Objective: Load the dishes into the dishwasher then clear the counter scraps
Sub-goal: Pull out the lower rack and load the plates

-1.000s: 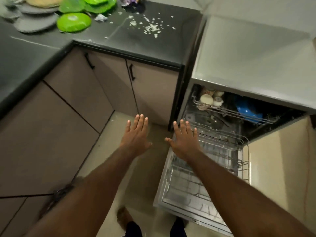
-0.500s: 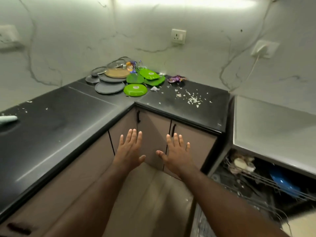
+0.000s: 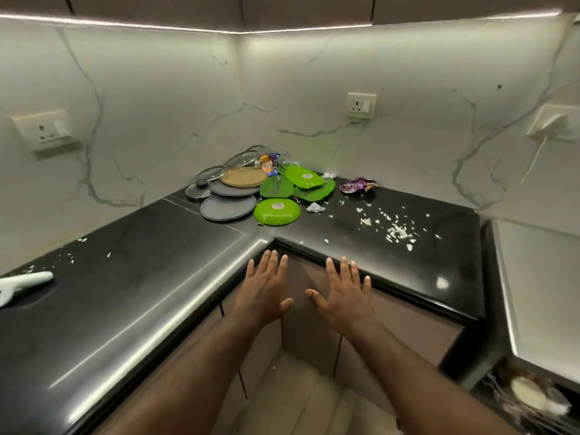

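At the lower right edge, the dishwasher (image 3: 527,400) shows blurred white crockery in its rack. In the lower middle, the left hand (image 3: 263,296) and right hand (image 3: 342,301) hover side by side, palms down, fingers straight and spread, holding nothing, just before the inner corner of the black tabletop (image 3: 125,293). White scraps (image 3: 398,232) lie scattered on its right part. Further back, in the corner, sit green plates (image 3: 276,211), grey plates (image 3: 227,208), a brown plate (image 3: 243,177) and glass lids (image 3: 241,158), with a purple wrapper (image 3: 357,185) to their right
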